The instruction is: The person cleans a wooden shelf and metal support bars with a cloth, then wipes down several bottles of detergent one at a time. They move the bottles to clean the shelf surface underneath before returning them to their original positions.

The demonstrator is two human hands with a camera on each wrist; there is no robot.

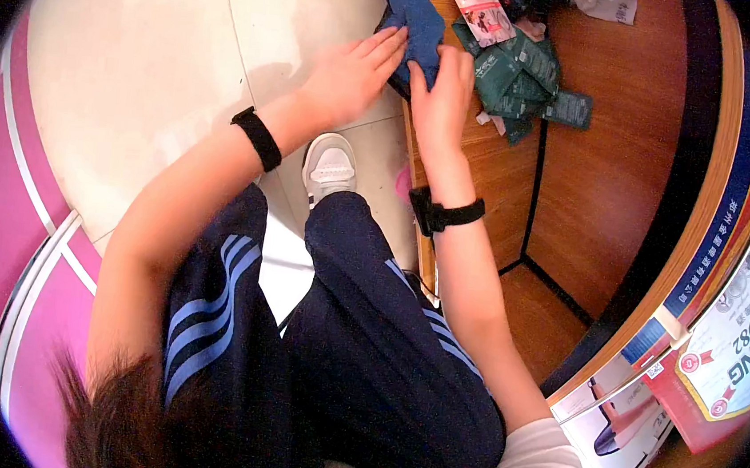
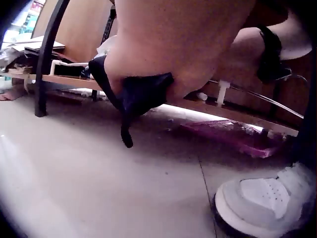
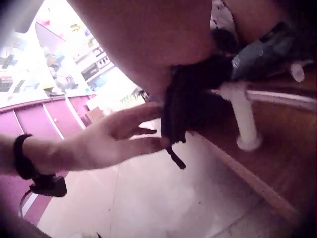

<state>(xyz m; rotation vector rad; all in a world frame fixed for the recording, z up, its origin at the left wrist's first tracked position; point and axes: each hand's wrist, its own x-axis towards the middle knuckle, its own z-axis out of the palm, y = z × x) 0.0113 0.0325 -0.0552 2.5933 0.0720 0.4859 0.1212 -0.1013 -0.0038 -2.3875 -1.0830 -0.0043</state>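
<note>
One cloth [image 1: 417, 26]: blue, beside green packets [image 1: 515, 75]
Left grip [image 1: 350, 76]: wide, straight fingers touching cloth
Right grip [image 1: 442, 106]: holding cloth's near end

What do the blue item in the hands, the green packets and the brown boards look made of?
Blue item: probably fabric; matte, softly creased. 
Green packets: likely plastic or foil film; crinkled, slightly shiny. 
Brown boards: wood or wood-look laminate; smooth, with faint grain.
</note>
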